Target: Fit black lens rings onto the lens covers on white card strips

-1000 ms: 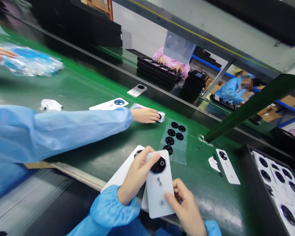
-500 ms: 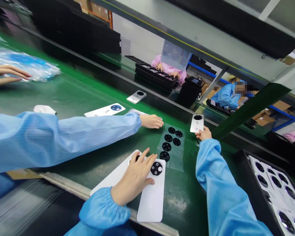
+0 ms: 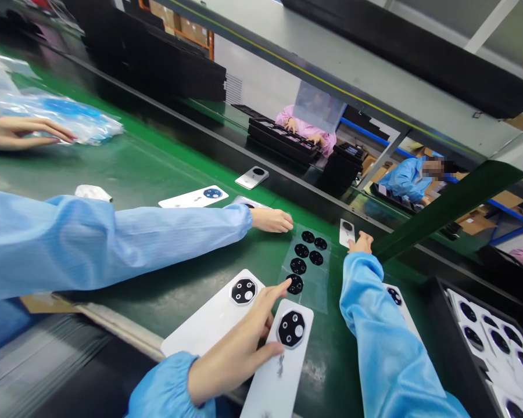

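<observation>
My left hand [image 3: 237, 339] reaches over two white phone back covers with its fingers apart. Its thumb crosses the nearer cover [image 3: 275, 380], which has an eight-sided black camera piece. Its index fingertip is at the lowest black camera sticker [image 3: 294, 284] on a clear film sheet [image 3: 316, 290]; I cannot tell if they touch. Beside the wrist lies the other white phone back cover [image 3: 209, 316]. Farther out, my right hand [image 3: 361, 242] has its fingers at the lower right edge of a small-looking white phone back cover [image 3: 347, 231], gripping it by the belt's far side.
From the left, a co-worker's sleeved arm and hand [image 3: 272, 220] stretch to the film. Another person's hand [image 3: 26, 132] rests by plastic bags [image 3: 85, 119]. More white covers [image 3: 194, 197] lie on the green belt [image 3: 157, 168]. A black tray [image 3: 440, 325] of covers stands right.
My left hand has drawn back and turned, with its index finger now at the stickers. The cover in my right hand has moved slightly down. Another cover now shows beside my right forearm.
</observation>
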Action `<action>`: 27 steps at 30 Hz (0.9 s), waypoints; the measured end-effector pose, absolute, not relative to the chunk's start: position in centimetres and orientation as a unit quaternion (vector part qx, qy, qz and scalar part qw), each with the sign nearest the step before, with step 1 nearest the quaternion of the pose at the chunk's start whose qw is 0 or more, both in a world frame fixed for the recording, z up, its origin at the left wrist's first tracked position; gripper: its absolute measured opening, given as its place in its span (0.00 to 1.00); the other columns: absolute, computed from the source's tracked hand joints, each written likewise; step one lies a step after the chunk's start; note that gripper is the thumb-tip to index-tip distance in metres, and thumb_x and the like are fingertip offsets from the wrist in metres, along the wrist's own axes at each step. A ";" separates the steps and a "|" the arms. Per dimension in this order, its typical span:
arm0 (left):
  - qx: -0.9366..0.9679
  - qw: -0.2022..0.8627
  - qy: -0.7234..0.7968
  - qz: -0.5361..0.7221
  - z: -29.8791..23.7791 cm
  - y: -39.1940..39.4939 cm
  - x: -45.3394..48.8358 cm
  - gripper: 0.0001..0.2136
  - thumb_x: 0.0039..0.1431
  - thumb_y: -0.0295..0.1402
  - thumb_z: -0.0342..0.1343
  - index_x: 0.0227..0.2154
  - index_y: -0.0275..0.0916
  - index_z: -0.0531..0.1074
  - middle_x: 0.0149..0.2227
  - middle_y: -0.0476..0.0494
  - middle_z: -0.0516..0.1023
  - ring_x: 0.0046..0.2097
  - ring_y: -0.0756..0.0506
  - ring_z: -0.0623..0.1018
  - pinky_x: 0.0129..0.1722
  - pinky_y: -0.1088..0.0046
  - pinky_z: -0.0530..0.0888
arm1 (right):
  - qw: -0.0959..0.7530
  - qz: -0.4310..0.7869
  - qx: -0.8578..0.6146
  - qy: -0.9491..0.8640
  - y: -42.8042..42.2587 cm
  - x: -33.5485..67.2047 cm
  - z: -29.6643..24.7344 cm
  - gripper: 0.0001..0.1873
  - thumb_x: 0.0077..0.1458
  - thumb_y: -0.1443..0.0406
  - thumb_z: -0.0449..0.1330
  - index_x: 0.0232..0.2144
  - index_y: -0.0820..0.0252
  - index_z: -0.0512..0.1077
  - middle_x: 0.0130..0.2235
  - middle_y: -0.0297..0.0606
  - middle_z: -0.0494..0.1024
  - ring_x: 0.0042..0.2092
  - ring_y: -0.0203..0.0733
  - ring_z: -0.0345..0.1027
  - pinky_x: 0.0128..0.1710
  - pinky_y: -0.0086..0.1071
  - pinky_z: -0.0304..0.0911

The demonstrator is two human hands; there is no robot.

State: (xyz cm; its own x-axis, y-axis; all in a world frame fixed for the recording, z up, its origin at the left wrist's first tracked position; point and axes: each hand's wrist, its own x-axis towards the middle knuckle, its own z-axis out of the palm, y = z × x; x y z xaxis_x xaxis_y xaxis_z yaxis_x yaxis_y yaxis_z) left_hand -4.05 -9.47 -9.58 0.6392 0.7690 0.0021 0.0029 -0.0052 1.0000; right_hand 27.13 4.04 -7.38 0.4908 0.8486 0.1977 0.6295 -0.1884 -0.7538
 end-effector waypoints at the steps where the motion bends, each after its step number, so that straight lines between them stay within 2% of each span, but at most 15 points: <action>1: 0.598 0.687 0.286 0.298 -9.8 -9.8 -4.0 0.37 0.53 0.27 0.53 0.61 0.52 0.40 0.55 0.41 0.60 0.44 0.44 0.73 0.44 0.63 0.71 | 0.367 0.136 -0.756 -0.525 3.5 26.6 -7.3 0.16 0.59 0.61 0.56 0.48 0.60 0.66 0.50 0.42 0.69 0.46 0.43 0.67 0.45 0.43 0.66; 4: 0.484 0.789 0.245 0.287 -10.1 -10.7 -3.6 0.39 0.53 0.32 0.58 0.60 0.45 0.38 0.46 0.41 0.70 0.43 0.43 0.75 0.41 0.64 0.71 | 0.252 0.197 -0.708 -0.629 1.7 24.0 -7.8 0.11 0.58 0.62 0.57 0.41 0.62 0.70 0.44 0.39 0.73 0.42 0.40 0.69 0.43 0.40 0.66; 6: 0.453 0.808 0.241 0.289 -9.9 -11.0 -3.4 0.39 0.52 0.32 0.59 0.59 0.43 0.39 0.43 0.43 0.73 0.41 0.44 0.75 0.39 0.66 0.70 | 0.187 0.237 -0.666 -0.683 0.4 21.9 -8.5 0.08 0.52 0.64 0.62 0.36 0.62 0.72 0.37 0.34 0.74 0.37 0.37 0.68 0.40 0.37 0.66; 9: 0.450 0.804 0.248 0.298 -9.4 -11.4 -3.4 0.37 0.52 0.32 0.60 0.58 0.44 0.43 0.43 0.44 0.73 0.40 0.45 0.75 0.39 0.67 0.70 | 0.132 0.253 -0.630 -0.722 -1.3 19.3 -9.4 0.16 0.38 0.67 0.71 0.32 0.59 0.72 0.34 0.30 0.70 0.35 0.35 0.66 0.39 0.32 0.63; 11: 0.458 0.798 0.253 0.298 -9.1 -11.6 -3.6 0.36 0.52 0.33 0.60 0.58 0.45 0.44 0.44 0.44 0.73 0.40 0.45 0.75 0.39 0.66 0.70 | 0.115 0.243 -0.628 -0.730 -1.9 18.2 -9.7 0.20 0.34 0.66 0.71 0.32 0.57 0.70 0.35 0.30 0.67 0.37 0.36 0.64 0.38 0.32 0.61; 15: 0.458 0.797 0.266 0.290 -8.8 -12.0 -3.9 0.34 0.52 0.33 0.60 0.57 0.45 0.46 0.46 0.43 0.72 0.42 0.43 0.76 0.40 0.65 0.71 | 0.089 0.230 -0.638 -0.729 -2.0 17.4 -9.8 0.21 0.34 0.64 0.71 0.31 0.56 0.65 0.35 0.29 0.63 0.37 0.37 0.62 0.36 0.32 0.58; 20: 0.442 0.814 0.250 0.281 -8.8 -12.0 -3.8 0.28 0.51 0.32 0.60 0.53 0.43 0.52 0.44 0.44 0.73 0.40 0.45 0.76 0.37 0.69 0.71 | 0.063 0.238 -0.647 -0.721 -1.3 17.0 -9.8 0.24 0.32 0.65 0.71 0.27 0.56 0.60 0.32 0.26 0.60 0.32 0.34 0.59 0.32 0.30 0.56; 27: 0.433 0.828 0.221 0.280 -9.2 -12.1 -3.7 0.27 0.52 0.32 0.59 0.51 0.42 0.52 0.44 0.42 0.73 0.42 0.44 0.75 0.39 0.69 0.70 | 0.075 0.245 -0.660 -0.706 -1.6 16.7 -9.4 0.27 0.31 0.67 0.71 0.27 0.55 0.56 0.31 0.25 0.59 0.30 0.33 0.58 0.31 0.29 0.56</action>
